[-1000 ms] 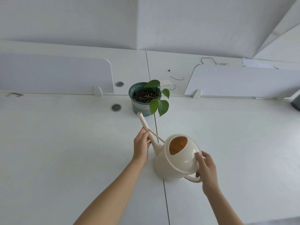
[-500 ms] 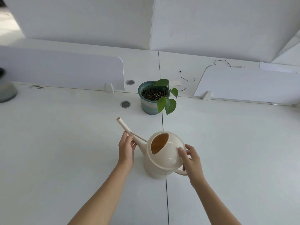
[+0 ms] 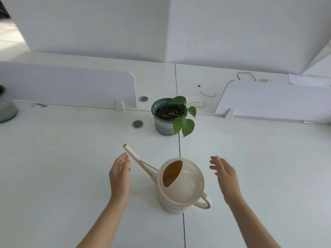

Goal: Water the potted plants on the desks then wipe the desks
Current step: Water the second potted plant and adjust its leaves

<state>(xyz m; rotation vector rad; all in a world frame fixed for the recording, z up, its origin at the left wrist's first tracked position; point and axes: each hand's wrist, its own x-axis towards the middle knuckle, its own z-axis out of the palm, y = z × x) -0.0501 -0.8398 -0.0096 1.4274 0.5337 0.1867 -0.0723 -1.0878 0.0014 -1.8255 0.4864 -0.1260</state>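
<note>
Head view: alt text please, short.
A cream watering can stands on a white desk, with an open left hand and open right hand either side, neither gripping it. Behind it sits a green potted plant.

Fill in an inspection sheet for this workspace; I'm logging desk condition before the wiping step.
Surface: white desk, looks dry, seam down the middle.
Job's things: cream watering can standing upright, spout toward the left; potted plant behind it; second pot at the left edge.
Clutter: nothing seen.
Grippers: left hand and right hand open, either side of the can, holding nothing.
Cables: thin black wires on the far desk.
Surroundings: white divider screens, grommets.
</note>
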